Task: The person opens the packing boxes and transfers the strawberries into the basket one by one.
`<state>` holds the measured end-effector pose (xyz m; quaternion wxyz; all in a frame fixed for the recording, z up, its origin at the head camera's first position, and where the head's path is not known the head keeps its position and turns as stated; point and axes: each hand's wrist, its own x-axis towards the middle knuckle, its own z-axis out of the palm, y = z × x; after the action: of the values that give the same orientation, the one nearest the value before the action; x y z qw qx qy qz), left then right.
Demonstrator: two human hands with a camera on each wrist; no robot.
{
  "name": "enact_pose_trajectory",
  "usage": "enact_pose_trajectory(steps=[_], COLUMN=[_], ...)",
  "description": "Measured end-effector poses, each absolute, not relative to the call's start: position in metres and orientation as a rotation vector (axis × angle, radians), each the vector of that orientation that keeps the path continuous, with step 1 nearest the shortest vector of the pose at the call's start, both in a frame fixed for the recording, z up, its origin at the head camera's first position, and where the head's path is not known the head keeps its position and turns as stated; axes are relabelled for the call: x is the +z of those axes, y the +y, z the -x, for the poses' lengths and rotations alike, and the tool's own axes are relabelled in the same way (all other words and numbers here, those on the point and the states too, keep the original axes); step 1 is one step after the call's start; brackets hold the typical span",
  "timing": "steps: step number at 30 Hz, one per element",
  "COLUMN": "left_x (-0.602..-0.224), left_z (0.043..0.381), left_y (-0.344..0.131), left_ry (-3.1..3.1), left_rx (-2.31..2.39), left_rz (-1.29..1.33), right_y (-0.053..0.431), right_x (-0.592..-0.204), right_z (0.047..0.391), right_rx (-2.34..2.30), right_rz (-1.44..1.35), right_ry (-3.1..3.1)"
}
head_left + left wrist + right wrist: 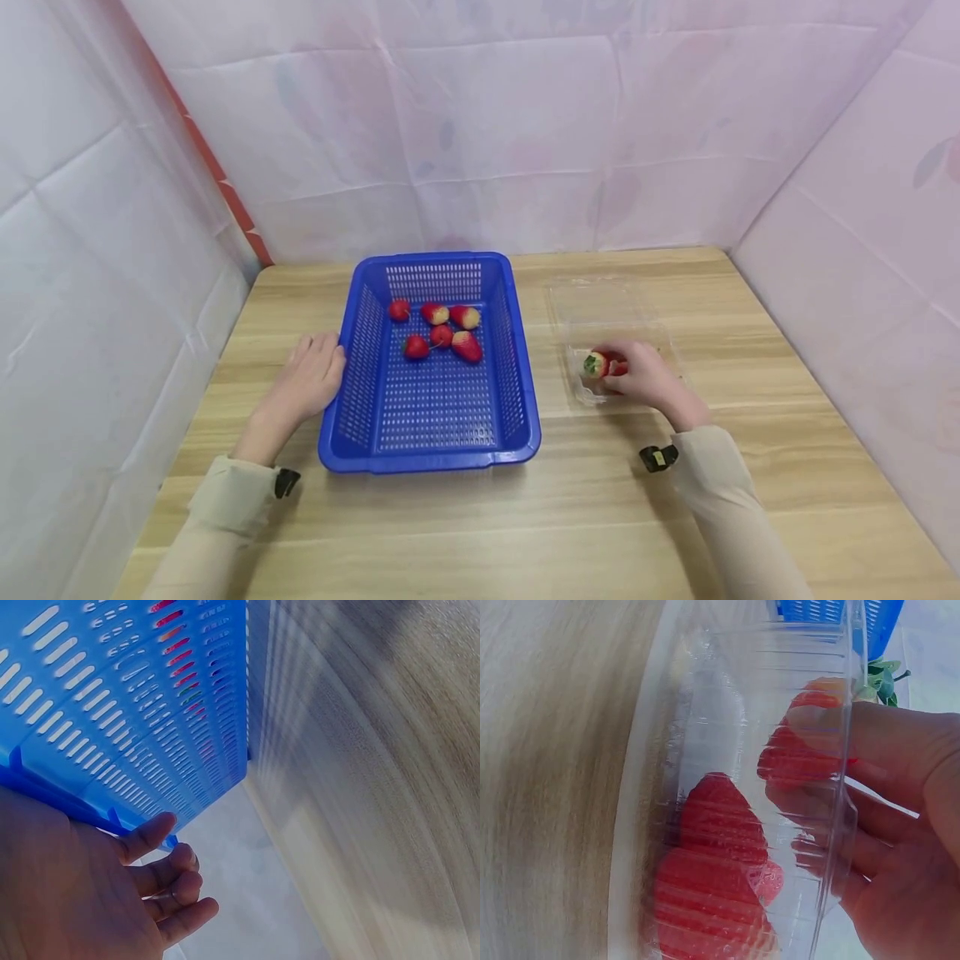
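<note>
My right hand [641, 375] reaches into a clear plastic clamshell box [573, 387] and pinches a strawberry [596, 365] with a green leafy top. Through the box wall in the right wrist view, thumb and fingers lie around that strawberry [802, 742]. More red strawberries [712, 900] lie lower in the box. My left hand [311, 371] rests against the left rim of a blue perforated basket [431, 460], its fingers loosely bent along the rim in the left wrist view. Inside the basket are several strawberries [467, 347] and small round red fruits with stems [399, 311].
The box's transparent lid [600, 300] lies folded back behind it. Basket and box stand apart on a wood-grain table [555, 533]. White patterned sheets [510, 125] hang at the back and both sides.
</note>
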<state>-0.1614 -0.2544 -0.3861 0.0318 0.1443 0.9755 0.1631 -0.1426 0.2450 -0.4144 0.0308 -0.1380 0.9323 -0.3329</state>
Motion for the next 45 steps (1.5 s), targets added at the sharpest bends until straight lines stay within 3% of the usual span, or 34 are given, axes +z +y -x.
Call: enact_pose_trajectory(steps=[20, 45], left_x=[-0.385, -0.385], left_z=[0.160, 0.161], left_y=[-0.254, -0.254], left_ry=[2.999, 3.004], left_rx=[0.482, 0.510], left_rz=[-0.441, -0.417], right_y=[0.230, 0.157], right_x=[-0.392, -0.336], right_z=[0.148, 0.168], right_rx=[-1.117, -1.235], right_rz=[0.409, 0.395], right_ry=[2.948, 2.879])
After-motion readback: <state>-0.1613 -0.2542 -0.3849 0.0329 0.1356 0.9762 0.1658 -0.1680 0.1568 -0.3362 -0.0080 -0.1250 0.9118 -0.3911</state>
